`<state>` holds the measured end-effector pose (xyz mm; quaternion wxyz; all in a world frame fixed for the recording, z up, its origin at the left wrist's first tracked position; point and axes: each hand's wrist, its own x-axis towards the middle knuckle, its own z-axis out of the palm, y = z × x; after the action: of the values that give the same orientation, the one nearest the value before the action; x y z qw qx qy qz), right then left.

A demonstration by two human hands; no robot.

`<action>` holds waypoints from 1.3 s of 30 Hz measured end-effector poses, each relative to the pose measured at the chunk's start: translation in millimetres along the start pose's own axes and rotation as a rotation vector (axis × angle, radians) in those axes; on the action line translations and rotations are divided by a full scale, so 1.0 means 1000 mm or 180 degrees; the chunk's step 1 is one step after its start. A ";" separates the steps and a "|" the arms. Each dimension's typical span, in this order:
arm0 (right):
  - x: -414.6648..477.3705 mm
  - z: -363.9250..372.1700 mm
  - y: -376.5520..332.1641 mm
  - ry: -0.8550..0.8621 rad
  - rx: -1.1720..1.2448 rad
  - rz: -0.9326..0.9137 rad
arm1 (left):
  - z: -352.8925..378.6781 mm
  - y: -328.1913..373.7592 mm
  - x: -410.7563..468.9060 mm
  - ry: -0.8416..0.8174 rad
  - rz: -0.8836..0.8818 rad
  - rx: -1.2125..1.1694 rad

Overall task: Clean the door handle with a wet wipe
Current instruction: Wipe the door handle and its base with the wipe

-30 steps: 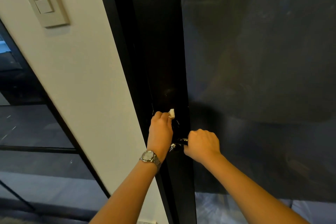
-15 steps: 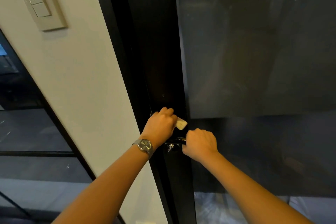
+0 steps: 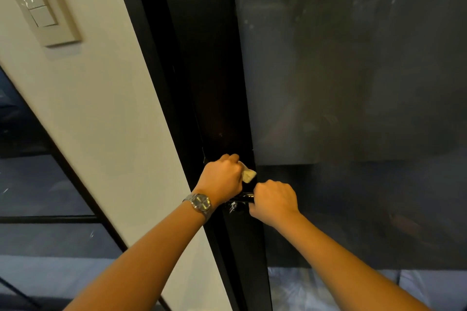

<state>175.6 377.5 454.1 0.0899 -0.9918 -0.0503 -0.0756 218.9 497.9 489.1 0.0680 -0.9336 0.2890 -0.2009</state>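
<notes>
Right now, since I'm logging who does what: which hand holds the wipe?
The left hand, the one with the watch; it pinches the wipe above the handle, which the right hand grips.

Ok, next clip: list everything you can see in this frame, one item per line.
switch panel: one, beige, on the wall at upper left
wall: one strip, off-white, left of the door
door frame: one, black, running down the centre
glass door panel: one, dark and reflective, right of the frame
side window: one, dark glass with black bars, far left
door handle: one, black, on the frame between the hands
wet wipe: one, whitish, folded, just above the handle
wristwatch: one, silver with dark face, on the left wrist
left hand: one, gripping the wet wipe
right hand: one, gripping the door handle
</notes>
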 end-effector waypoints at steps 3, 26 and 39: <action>-0.001 -0.001 0.000 0.0016 0.0013 0.0043 | -0.004 0.010 0.008 -0.0421 0.0114 0.0303; -0.002 -0.001 0.000 -0.0034 0.0139 0.0010 | 0.041 -0.001 -0.036 0.0459 -0.4133 -0.6728; 0.000 0.000 -0.003 -0.0010 -0.0055 0.0137 | 0.033 0.010 -0.016 0.1029 -0.2526 -0.2831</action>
<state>174.8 380.7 455.0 0.0829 -0.9935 -0.0285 -0.0725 214.9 499.1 451.2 -0.4523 -0.8666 -0.0177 -0.2101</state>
